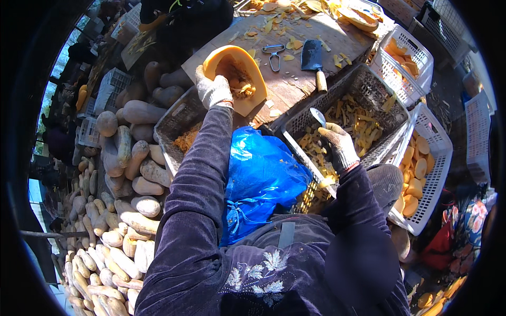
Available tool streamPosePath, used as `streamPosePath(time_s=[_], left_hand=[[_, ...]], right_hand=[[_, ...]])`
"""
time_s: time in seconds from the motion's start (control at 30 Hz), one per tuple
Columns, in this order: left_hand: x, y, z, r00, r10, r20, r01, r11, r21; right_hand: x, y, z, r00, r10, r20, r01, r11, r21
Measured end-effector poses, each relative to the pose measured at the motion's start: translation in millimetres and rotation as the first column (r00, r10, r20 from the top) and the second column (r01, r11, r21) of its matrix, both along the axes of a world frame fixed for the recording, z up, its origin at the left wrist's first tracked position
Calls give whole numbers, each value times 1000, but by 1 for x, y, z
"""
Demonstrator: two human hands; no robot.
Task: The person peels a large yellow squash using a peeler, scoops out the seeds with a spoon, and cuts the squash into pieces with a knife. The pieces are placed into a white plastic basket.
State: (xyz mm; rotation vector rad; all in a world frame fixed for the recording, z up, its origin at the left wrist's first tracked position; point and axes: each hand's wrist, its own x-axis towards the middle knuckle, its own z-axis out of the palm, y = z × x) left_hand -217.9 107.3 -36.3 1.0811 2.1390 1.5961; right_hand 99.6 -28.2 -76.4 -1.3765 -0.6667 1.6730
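A halved, peeled pumpkin piece [253, 75] is gripped by my gloved left hand [213, 89] at the near edge of a wooden work board [276, 91]. Its hollow faces up, with stringy pulp and seeds [242, 87] inside. My right hand [338, 144], in a stained glove, holds a metal spoon [317, 116], bowl pointing away from me, above a dark crate [389, 118] of peelings. On the board lie a Y-shaped peeler [273, 56] and a broad-bladed cleaver [312, 55] with a wooden handle.
Left of me, whole pumpkins [142, 112] lie heaped. A crate [162, 130] with orange pulp [187, 140] stands below my left forearm. White crates [440, 146] at right hold cut pumpkin pieces [415, 187]. Blue plastic [261, 170] covers my lap. A person in dark clothes [193, 27] is across the board.
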Motion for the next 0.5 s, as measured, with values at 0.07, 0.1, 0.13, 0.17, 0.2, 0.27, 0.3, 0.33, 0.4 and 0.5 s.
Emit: streamPosePath(time_s=[0.07, 0.1, 0.13, 0.17, 0.2, 0.27, 0.3, 0.33, 0.4, 0.5], left_hand=[[15, -16, 0, 993, 10, -121, -11, 1000, -7], [21, -16, -1, 996, -2, -87, 5, 999, 37], [18, -14, -4, 991, 24, -129, -20, 999, 28], [34, -17, 7, 991, 30, -131, -32, 999, -17], [52, -20, 20, 989, 19, -148, -30, 997, -73], [67, -26, 4, 988, 55, -145, -72, 991, -115], [79, -31, 8, 994, 32, -109, -50, 986, -161], [85, -38, 6, 993, 23, -120, -43, 985, -165], [84, -42, -2, 984, 57, -168, -82, 986, -144], [78, -43, -9, 979, 55, -198, -77, 991, -106]], right_hand=[[21, -13, -21, 999, -13, 43, 15, 999, -35], [27, -14, -30, 999, -40, 33, 41, 999, -34], [26, -14, -34, 998, -66, 20, 66, 998, 20], [30, -15, -38, 995, -103, 11, 101, 992, 76], [37, -10, -50, 994, -109, 21, 105, 983, 154], [30, -8, -71, 991, -102, 88, 83, 977, 198], [34, -10, -77, 984, -114, 135, 88, 979, 184], [35, -19, -81, 985, -72, 156, 41, 980, 196], [34, -25, -88, 981, 16, 193, -63, 969, 239], [39, -40, -84, 911, 51, 408, -178, 944, 278]])
